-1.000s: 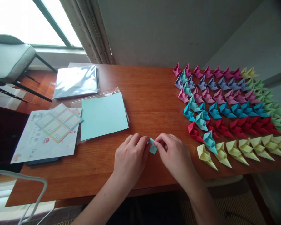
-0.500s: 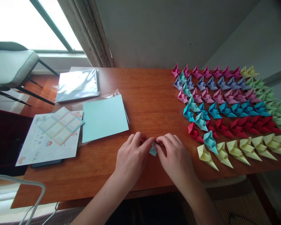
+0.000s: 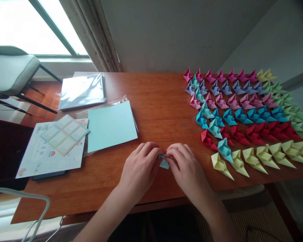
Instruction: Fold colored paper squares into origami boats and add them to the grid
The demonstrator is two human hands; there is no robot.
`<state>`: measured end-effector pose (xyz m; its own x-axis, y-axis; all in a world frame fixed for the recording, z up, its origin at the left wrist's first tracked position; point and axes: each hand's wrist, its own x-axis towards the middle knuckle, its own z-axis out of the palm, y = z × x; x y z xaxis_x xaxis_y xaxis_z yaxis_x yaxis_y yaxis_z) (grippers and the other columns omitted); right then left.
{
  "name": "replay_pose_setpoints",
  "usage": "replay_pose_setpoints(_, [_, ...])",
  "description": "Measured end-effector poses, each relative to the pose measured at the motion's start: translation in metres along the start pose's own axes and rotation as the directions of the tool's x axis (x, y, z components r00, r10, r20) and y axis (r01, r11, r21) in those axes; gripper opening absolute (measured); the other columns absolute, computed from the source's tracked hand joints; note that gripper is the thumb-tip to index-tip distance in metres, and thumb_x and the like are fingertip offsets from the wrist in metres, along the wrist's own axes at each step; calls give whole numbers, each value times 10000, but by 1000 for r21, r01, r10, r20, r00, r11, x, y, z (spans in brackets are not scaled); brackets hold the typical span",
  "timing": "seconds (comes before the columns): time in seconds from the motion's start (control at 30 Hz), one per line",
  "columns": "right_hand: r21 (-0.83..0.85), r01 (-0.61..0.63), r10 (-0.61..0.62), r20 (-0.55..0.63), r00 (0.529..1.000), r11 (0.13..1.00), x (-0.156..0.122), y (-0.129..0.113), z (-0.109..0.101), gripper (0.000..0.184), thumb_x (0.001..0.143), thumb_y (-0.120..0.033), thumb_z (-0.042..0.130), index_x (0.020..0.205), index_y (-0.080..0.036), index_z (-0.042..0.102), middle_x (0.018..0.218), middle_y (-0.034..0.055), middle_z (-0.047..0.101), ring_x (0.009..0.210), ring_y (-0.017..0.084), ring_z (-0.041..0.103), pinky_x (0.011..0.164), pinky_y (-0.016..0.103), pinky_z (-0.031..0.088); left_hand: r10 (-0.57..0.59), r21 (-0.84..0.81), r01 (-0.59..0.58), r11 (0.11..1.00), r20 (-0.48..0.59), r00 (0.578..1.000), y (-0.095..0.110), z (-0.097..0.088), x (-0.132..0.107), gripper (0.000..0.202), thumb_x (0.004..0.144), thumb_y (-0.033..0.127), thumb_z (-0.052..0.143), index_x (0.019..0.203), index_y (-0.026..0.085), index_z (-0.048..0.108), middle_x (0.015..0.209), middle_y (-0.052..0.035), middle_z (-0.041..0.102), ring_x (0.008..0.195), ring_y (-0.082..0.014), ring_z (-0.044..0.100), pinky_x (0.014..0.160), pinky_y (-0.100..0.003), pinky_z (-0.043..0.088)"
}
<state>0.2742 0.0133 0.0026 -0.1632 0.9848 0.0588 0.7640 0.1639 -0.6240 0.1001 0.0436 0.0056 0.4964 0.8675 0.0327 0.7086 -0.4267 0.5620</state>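
Note:
Between my two hands, over the front of the wooden table, is a small folded piece of light blue paper [image 3: 164, 164]. My left hand [image 3: 141, 164] pinches its left side between thumb and fingers. On its other side my right hand [image 3: 186, 164] grips it with thumb and forefinger. Much of the paper is hidden behind the fingers. To the right stand rows of folded paper figures in several colours, among them a pale yellow one [image 3: 221, 165] and a light blue one [image 3: 225, 150] nearest my right hand.
A stack of light blue paper sheets [image 3: 112, 127] lies left of centre on the table [image 3: 159, 107]. Behind it is a plastic-wrapped pack [image 3: 82, 90]. Printed cards [image 3: 65, 134] rest on a white printed sheet [image 3: 40, 161], partly over a dark flat object [image 3: 49, 175]. A chair [image 3: 13, 69] stands far left.
My fingers have shifted slightly on the light blue paper, and a folded edge now shows between the fingertips. The whole view has moved a little.

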Motion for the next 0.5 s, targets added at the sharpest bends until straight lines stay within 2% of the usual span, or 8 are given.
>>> replay_pose_setpoints(0.1, [111, 4, -4, -1, 1000, 994, -2, 0, -1, 125, 985, -151, 522, 891, -221, 567, 901, 32, 644, 869, 206, 581, 780, 344, 462, -27, -102, 24, 994, -23, 999, -3, 0, -2, 98, 962, 184, 546, 999, 219, 630, 957, -23, 684, 876, -197, 610, 780, -318, 467])
replay_pose_setpoints(0.2, [289, -64, 84, -58, 995, 955, -4, -2, 1, 48, 962, -199, 586, 987, -235, 608, 927, 21, 677, 866, 183, 627, 779, 315, 498, -94, -285, 78, 955, -42, 995, -1, -2, -4, 158, 924, 134, 569, 1028, 218, 653, 922, -18, 682, 802, -164, 615, 720, -274, 463])
replay_pose_setpoints(0.27, [434, -124, 185, -101, 977, 892, -6, -2, 4, 136, 933, -263, 647, 1067, -246, 628, 965, 26, 700, 881, 181, 658, 795, 312, 529, -118, -408, 99, 908, -23, 993, 2, -5, -6, 179, 922, 129, 556, 1022, 212, 678, 887, -20, 670, 738, -141, 607, 657, -242, 454])
replay_pose_setpoints(0.37, [602, -193, 308, -93, 947, 775, -8, -2, 8, 211, 879, -360, 721, 1039, -236, 663, 935, 38, 715, 867, 194, 679, 788, 324, 559, -140, -502, 139, 854, 36, 990, 8, -11, -7, 127, 931, 207, 580, 910, 189, 704, 761, -15, 639, 636, -127, 565, 572, -226, 421])
replay_pose_setpoints(0.43, [677, -218, 340, -51, 939, 703, -8, -2, 8, 219, 857, -389, 745, 994, -230, 682, 943, 43, 715, 871, 196, 681, 772, 317, 566, -169, -575, 185, 797, 81, 982, 11, -13, -7, 155, 929, 272, 611, 855, 175, 706, 706, -17, 645, 618, -132, 566, 564, -227, 424])
replay_pose_setpoints(0.5, [729, -214, 324, -10, 946, 650, -7, -2, 6, 190, 876, -391, 725, 975, -232, 691, 942, 39, 708, 864, 186, 677, 749, 298, 563, -206, -681, 235, 693, 125, 971, 13, -12, -8, 190, 927, 315, 629, 845, 168, 717, 712, -31, 682, 641, -147, 601, 587, -231, 451])
